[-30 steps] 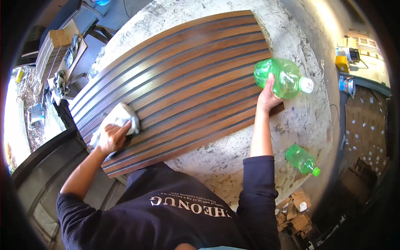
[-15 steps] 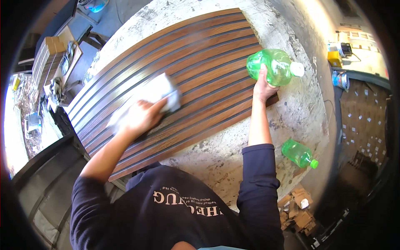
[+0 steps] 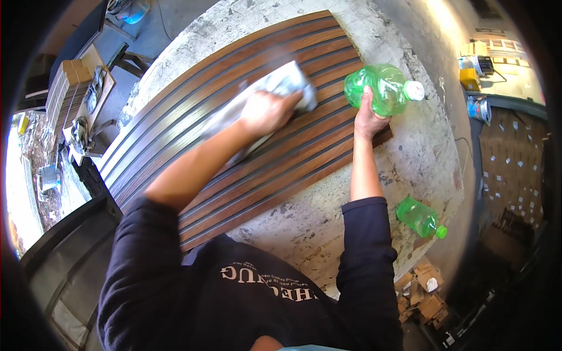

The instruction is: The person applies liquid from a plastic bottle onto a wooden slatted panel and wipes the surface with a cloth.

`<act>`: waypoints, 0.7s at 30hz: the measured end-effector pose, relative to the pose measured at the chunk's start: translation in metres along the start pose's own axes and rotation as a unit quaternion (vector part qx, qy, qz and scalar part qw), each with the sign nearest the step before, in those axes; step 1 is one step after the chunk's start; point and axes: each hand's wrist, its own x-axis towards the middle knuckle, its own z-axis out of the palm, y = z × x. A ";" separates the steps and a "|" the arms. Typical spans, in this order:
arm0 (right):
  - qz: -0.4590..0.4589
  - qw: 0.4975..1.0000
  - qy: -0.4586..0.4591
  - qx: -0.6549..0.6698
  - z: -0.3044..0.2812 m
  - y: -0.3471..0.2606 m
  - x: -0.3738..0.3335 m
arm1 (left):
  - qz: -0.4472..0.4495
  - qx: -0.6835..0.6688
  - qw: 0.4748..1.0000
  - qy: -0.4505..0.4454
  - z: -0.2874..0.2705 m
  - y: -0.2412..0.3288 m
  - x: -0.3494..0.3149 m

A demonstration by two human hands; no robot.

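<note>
A brown wood-grain slatted panel (image 3: 293, 153) with dark grooves lies slantwise on a stained pale worktable (image 3: 281, 225). My left hand (image 3: 266, 114) is closed on a white cloth (image 3: 287, 79), pressed against the middle of the panel; cloth and hand are a little blurred. In my right hand (image 3: 370, 121) is a large green plastic bottle (image 3: 386, 89) with a white cap, held on its side over the panel's right end, cap pointing right. My right thumb lies along the bottle and the other fingers are mostly hidden beneath it.
A smaller green bottle (image 3: 418, 216) with a green cap lies on the table at the right. Stacked brown boards (image 3: 71, 88) stand at the far left. Torn cardboard (image 3: 427, 292) is heaped beyond the table's lower right edge. A dark metal frame (image 3: 70, 263) is at lower left.
My left hand has swept the cloth up and to the right across the panel. My right hand and the large bottle have barely shifted.
</note>
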 end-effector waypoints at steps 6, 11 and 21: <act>-0.003 1.000 -0.008 -0.025 -0.011 0.007 0.002 | -0.073 -0.001 0.988 -0.139 -0.041 -0.001 -0.070; 0.021 0.999 -0.012 -0.024 -0.020 -0.001 0.000 | 0.044 0.044 0.997 -0.052 -0.083 -0.040 -0.192; -0.032 0.999 0.000 -0.037 0.000 -0.008 -0.001 | 0.017 0.023 0.999 -0.027 0.021 0.011 0.066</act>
